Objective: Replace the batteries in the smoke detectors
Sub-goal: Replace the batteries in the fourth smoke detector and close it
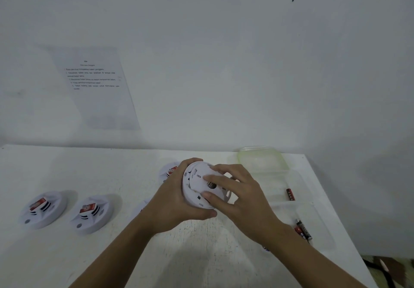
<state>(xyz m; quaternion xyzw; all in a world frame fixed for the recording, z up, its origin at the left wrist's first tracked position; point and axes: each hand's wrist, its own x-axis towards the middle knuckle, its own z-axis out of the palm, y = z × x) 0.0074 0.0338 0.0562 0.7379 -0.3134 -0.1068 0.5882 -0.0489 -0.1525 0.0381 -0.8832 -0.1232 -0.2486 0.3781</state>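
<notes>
A round white smoke detector is held above the white table, its back side facing me. My left hand grips it from the left and below, fingers curled round the rim. My right hand lies on the back plate with thumb and fingers spread over it. Two more detectors with red labels sit face up at the left. Another detector lies behind my left hand, partly hidden. One battery lies in a clear container; two batteries lie in another.
Clear plastic containers stand along the table's right edge, and a greenish lid lies at the back right. A printed sheet hangs on the wall. The table's right edge drops to the floor.
</notes>
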